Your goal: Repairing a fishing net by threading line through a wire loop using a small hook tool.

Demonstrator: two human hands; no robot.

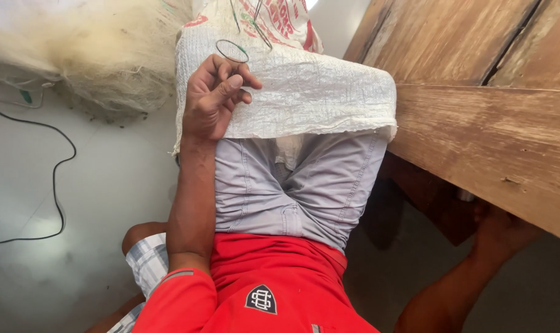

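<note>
My left hand [215, 98] rests on a white woven sack [317, 92] spread over my lap, above my grey shorts [292, 191]. Its thumb and fingers pinch a thin green line that curls into a small loop [232, 50] just above the fingertips. More thin green strands [258, 24] run up over the printed part of the sack. My right hand [502, 231] is low on the right, in shadow under the edge of a wooden plank [489, 142]. Its fingers are hidden against the underside of the wood.
A heap of pale fishing net [95, 55] lies at the top left on the light floor. A black cable [58, 179] curves across the floor on the left. A knee in plaid shorts [145, 256] shows at the lower left.
</note>
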